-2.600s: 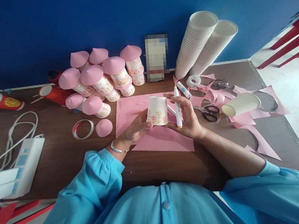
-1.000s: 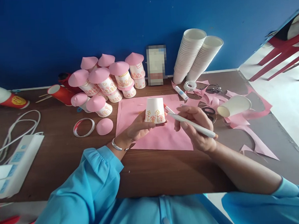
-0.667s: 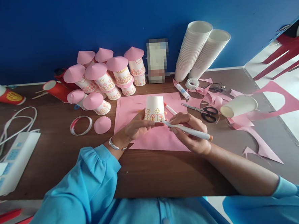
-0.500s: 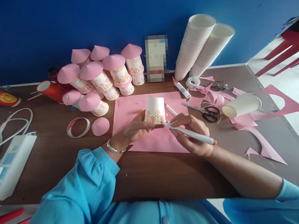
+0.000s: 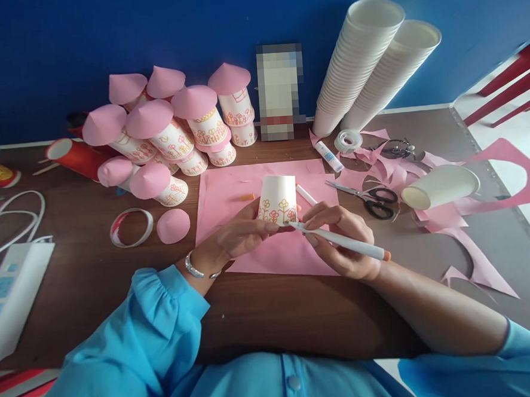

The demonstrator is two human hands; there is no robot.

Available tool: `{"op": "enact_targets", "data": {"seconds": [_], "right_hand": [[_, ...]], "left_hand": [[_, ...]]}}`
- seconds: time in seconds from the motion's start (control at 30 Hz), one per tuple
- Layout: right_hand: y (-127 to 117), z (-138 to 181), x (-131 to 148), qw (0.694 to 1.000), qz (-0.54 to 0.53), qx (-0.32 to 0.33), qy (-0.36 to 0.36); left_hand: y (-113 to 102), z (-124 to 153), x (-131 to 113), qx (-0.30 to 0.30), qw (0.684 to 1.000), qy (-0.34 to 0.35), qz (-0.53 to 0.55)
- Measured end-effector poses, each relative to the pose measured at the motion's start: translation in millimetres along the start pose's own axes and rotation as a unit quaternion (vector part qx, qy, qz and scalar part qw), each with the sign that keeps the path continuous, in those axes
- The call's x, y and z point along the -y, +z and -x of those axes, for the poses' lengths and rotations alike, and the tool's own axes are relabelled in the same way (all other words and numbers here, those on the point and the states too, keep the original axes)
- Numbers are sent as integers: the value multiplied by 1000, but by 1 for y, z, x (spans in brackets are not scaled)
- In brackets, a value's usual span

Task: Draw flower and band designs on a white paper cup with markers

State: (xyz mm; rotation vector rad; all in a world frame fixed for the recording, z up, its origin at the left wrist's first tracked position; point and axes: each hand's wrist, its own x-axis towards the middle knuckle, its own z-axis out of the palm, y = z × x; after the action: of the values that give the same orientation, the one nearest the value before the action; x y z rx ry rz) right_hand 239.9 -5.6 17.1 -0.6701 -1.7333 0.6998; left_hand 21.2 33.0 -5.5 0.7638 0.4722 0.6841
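Note:
My left hand (image 5: 245, 234) is closed round a white paper cup (image 5: 277, 193), held upside down with its rim toward me. Orange and red flowers are drawn along the cup's lower part. Between the fingers of my right hand (image 5: 346, 241) is a white marker pen (image 5: 353, 244) with an orange end. The pen's tip meets the cup near its rim, by the flower stems. Beneath both hands lie pink paper sheets (image 5: 215, 195). A second white pen (image 5: 306, 194) rests on the paper just behind the cup, partly hidden.
Paper-cup towers with pink cone roofs (image 5: 150, 118) crowd the back left. Tall stacks of cups (image 5: 359, 55) lean by the wall. Scissors (image 5: 373, 198), a glue stick (image 5: 329, 157), a tape roll (image 5: 348, 140) and pink scraps lie right; a power strip (image 5: 19, 297) lies left.
The view has shifted slightly closer. The pen tip stays at the cup's rim, and both hands keep their hold with little visible movement.

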Motion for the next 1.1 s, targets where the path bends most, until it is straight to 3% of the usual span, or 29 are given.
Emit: {"op": "enact_targets", "data": {"seconds": [0.53, 1.1], "right_hand": [[-2, -1, 0, 1000, 20, 17, 2], [-3, -1, 4, 999, 35, -6, -6]], "left_hand": [[-2, -1, 2, 2, 1000, 14, 0], [-4, 0, 3, -13, 1000, 11, -8]]}}
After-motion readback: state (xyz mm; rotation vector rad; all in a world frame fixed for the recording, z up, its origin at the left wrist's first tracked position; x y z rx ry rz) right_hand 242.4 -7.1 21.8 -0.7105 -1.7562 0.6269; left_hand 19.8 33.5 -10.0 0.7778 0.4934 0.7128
